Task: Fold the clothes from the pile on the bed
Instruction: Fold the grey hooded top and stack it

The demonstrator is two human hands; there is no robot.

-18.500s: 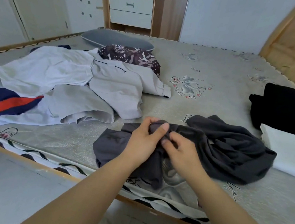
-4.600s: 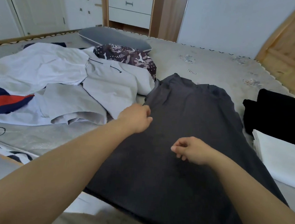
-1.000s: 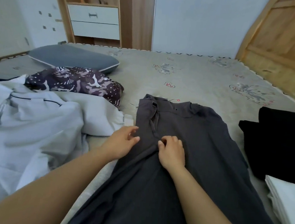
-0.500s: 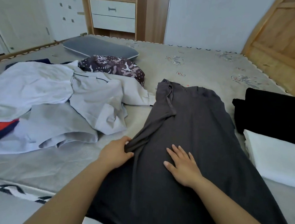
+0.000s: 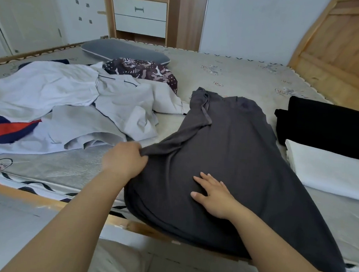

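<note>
Gripping the left side of the dark grey garment (image 5: 232, 161), the left hand (image 5: 125, 160) lifts it while the right hand (image 5: 214, 194) presses flat, fingers spread. The garment overhangs the bed's (image 5: 232, 75) near edge; a strong pull could drag it off or skew the fold.

No legible text anywhere.

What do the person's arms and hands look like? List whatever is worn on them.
Both forearms are bare right up to the bottom edge of the picture, with no sleeve in view. The left hand and the right hand wear no gloves. No watch, bracelet or ring shows on either wrist or on the visible fingers. The fingernails that show on the right hand look short and unpainted.
</note>
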